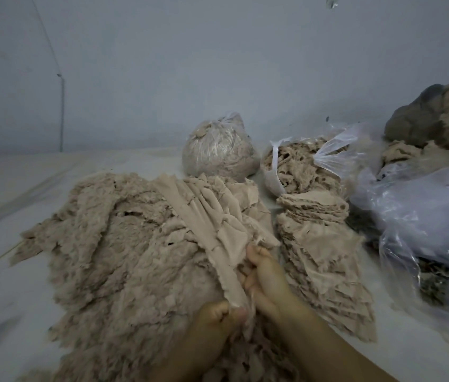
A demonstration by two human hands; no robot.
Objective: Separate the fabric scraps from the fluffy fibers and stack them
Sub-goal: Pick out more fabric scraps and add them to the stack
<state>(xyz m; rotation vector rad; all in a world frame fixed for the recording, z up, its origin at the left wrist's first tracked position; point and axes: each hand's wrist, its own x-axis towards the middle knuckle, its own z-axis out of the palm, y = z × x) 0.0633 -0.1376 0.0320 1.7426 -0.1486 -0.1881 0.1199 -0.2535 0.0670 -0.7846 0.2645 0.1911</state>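
Fabric scrap [218, 244]: long strip on fluffy fibers [113, 244], mid surface, near front edge. Left hand [215, 315] pinches its near end; right hand [262, 271] curled round strip higher up. Peel slow, low, w/ fibers shed before moving to scrap stack [325, 252] at right

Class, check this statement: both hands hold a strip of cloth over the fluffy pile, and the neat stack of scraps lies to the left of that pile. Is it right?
Not quite. The head view shows the stack of scraps lying to the right of the fluffy pile, not the left. The rest holds: the left hand and right hand both hold the strip of cloth over the pile.
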